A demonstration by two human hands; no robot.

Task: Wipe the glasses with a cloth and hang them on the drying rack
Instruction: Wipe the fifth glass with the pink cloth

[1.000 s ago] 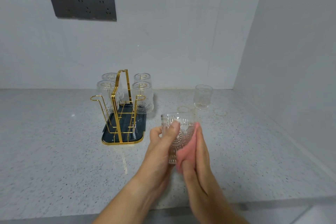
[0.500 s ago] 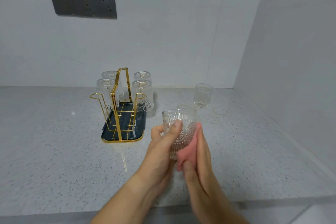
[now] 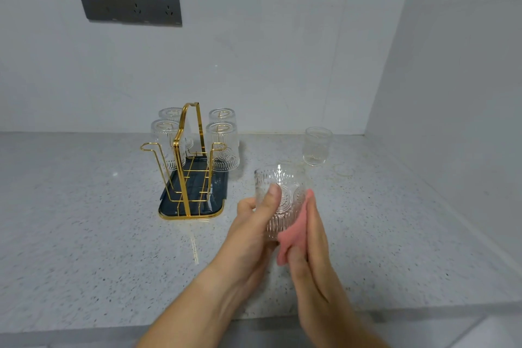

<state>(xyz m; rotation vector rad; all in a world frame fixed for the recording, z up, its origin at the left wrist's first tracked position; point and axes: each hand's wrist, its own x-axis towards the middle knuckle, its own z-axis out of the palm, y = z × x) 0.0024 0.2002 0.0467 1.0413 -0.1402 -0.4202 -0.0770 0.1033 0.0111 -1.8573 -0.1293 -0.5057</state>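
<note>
Over the speckled grey worktop (image 3: 84,234), towards its front edge, we grip the embossed glass (image 3: 282,186) upright in our left hand (image 3: 251,232) so that our straight-fingered right hand (image 3: 316,257) can press the pink cloth (image 3: 295,230) flat against its side, just short of the gold drying rack (image 3: 181,178).

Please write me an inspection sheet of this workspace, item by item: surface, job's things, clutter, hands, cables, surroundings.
Surface: speckled grey counter, faint ring marks at the back right.
Job's things: rack on a dark tray; four hung glasses upside down at its back, two front pegs free; held glass upright; pink cloth against its side; spare glass upright on the counter, apart from the rack.
Clutter: nothing seen.
Hands: left hand grips the held glass; right hand presses the cloth flat against it.
Cables: nothing seen.
Surroundings: white walls meeting in a corner, dark socket panel.
</note>
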